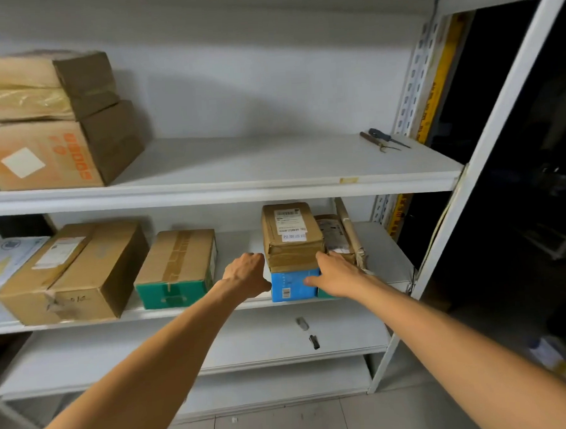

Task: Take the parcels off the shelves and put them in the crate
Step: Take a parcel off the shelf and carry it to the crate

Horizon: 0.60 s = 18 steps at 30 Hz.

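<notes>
- Right hand [335, 274] clasps the front right corner of a stack on the middle shelf [234, 310]. Its thumb lies on the blue box [292, 287] and its fingers bend round the right side.
- Left hand [245, 275] is at the stack's left side, fingers curled against it. I cannot tell whether they grip.
- The blue box stands at the shelf's front edge with a brown parcel [291, 240] on top.
- Slim parcels [337, 237] lean just right of the stack.
- To the left are a green-ended box [176, 269], a big box [74, 271] and a white parcel [5, 261].
- On the top shelf [241, 187], two stacked boxes [50, 121] sit at the left and tools [384, 140] at the right.
</notes>
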{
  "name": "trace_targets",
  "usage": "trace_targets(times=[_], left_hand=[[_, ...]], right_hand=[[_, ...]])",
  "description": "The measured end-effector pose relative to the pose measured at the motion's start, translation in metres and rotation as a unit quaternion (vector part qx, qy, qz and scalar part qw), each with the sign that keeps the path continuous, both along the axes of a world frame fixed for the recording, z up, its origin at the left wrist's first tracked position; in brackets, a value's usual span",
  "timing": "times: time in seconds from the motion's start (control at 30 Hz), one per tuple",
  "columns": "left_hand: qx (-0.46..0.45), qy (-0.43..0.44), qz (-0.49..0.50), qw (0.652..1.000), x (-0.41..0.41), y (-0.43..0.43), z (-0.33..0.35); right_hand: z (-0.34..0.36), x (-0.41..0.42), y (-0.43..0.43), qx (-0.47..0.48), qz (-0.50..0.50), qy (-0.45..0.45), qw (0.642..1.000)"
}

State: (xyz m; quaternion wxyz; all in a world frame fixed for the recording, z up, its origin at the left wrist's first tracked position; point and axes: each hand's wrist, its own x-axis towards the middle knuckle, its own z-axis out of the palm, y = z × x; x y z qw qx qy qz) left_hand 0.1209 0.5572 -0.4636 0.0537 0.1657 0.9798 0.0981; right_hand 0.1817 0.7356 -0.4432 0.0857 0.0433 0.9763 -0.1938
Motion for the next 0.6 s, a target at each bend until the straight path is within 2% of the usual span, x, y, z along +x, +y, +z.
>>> trace_targets(times=[0.4,0.6], left_hand=[[0.084,-0.034,0.034,0.995,-0.038,0.008,-0.006],[0.216,-0.098,0.094,0.967,-0.07,0.021,-0.015]], right_hand=[[-0.016,-0.03,0.032,0.004,-0.044,0.02,0.999],[-0.02,-0.072,0.045,-0.071,-0.086,0.067,0.991]])
